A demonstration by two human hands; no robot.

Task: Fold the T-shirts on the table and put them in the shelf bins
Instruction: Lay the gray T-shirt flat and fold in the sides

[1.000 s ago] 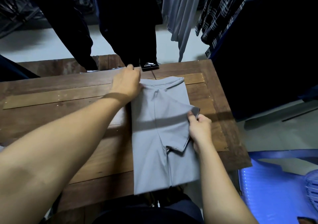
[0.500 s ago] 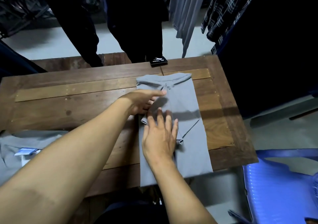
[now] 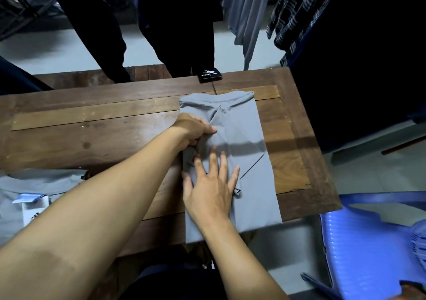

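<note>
T-shirt (image 3: 242, 133) lies half-folded lengthwise on the bench (image 3: 92, 138), left hand (image 3: 196, 129) gripping its left edge, right hand (image 3: 212, 191) pressing flat, fingers spread; cross-fold, binning and a second shirt (image 3: 34, 184) seemingly remain.

Light: dim; pale sheen on the table (image 3: 92, 124)
Shadow: dark band across the table's right half
Edges: bent, slightly blurred

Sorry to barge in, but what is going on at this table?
A person is folding a grey T-shirt on the wooden table. The left hand grips bunched fabric at its left edge, while the right hand presses flat on its middle. Another grey shirt lies at the table's left end.
</note>
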